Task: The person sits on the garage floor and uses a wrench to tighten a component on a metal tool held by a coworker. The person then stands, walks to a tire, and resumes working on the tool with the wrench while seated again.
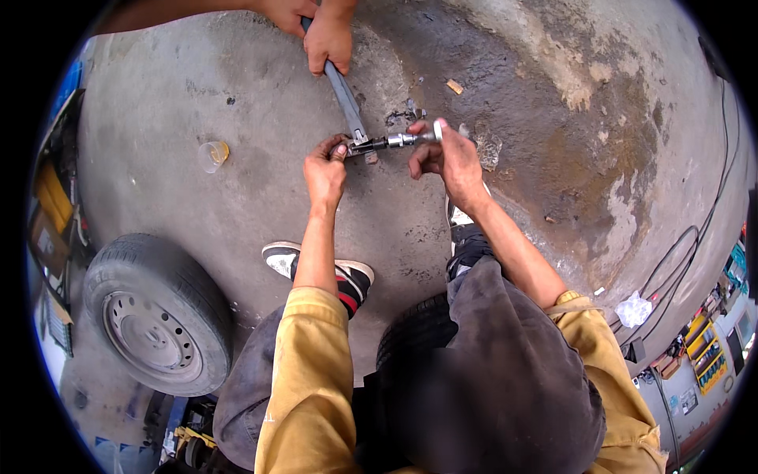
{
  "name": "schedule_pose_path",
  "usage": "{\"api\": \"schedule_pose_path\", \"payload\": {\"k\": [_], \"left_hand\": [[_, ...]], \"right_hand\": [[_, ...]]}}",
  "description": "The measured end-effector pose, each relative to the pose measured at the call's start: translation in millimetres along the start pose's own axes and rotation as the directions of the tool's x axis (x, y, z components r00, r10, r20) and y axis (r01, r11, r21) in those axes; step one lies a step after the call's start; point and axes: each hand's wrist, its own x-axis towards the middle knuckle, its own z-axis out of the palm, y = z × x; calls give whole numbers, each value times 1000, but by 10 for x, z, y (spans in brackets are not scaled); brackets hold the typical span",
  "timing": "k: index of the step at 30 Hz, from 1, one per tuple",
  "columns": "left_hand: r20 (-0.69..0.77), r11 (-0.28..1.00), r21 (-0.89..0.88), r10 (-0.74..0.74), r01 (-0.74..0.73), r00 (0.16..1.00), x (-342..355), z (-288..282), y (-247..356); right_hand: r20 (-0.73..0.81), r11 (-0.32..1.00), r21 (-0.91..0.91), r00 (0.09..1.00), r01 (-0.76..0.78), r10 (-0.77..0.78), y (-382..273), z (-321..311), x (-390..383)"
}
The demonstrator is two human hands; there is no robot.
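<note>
My left hand (326, 170) pinches a small metal part (358, 148) just above the concrete, thumb and fingers closed on its left end. From the part's right side runs a black and chrome socket tool (399, 141), lying nearly level. My right hand (452, 158) is curled at its far end around a shiny handle (433, 133), partly blurred. A long grey-handled tool (344, 99) slants down to the same part, its jaw beside my left fingertips. Another person's hand (328, 43) grips that grey handle from the far side.
A tire on a steel wheel (154, 332) lies at my left. Nearer the work stands a clear plastic cup (213, 156) with amber liquid. A small tan scrap (454, 86) rests on stained concrete. Black cables (695, 237) and a white plastic bag (633, 310) lie at the right.
</note>
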Motion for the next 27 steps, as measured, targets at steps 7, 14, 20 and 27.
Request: {"api": "schedule_pose_path", "payload": {"k": [7, 14, 20, 27], "left_hand": [[12, 998, -63, 24, -24, 1000, 60, -9, -44], [2, 989, 113, 96, -96, 995, 30, 32, 105], [-25, 999, 6, 41, -41, 999, -31, 23, -43], [-23, 993, 83, 85, -83, 996, 26, 90, 78]], "right_hand": [[-6, 950, -286, 991, -129, 133, 32, -103, 20], [-53, 991, -94, 995, -93, 89, 282, -286, -157], [30, 992, -13, 992, -124, 125, -48, -161, -39], [-38, 958, -246, 990, -144, 139, 413, -307, -228]]}}
